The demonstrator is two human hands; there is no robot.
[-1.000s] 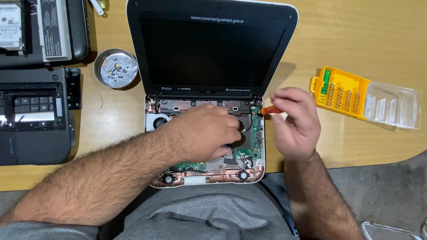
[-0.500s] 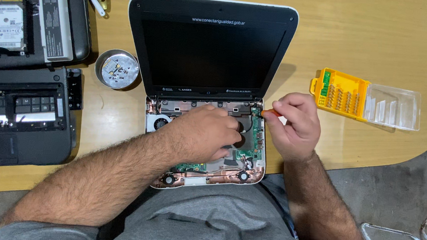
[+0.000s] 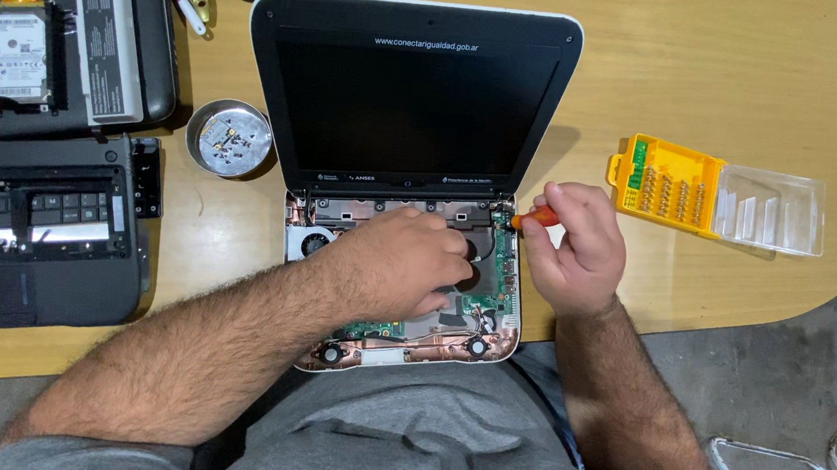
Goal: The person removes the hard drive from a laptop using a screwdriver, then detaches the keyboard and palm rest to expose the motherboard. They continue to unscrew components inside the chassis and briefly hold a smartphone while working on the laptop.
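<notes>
My left hand (image 3: 407, 264) lies flat, fingers together, on the open laptop (image 3: 405, 214) while right hand (image 3: 575, 246) fingers pinch an orange screwdriver (image 3: 535, 217) at its far right corner.

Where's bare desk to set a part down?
Free: the wood between the laptop and the yellow bit case, and the stretch behind that case. Crowded: left side, with keyboard panel, hard drive and metal dish.

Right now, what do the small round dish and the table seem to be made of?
The small round dish looks like bare metal: silvery and shiny, with bright reflections on its rim. The table looks like wood or a wood-look laminate: light tan, with faint grain lines and a smooth matte face.
</notes>
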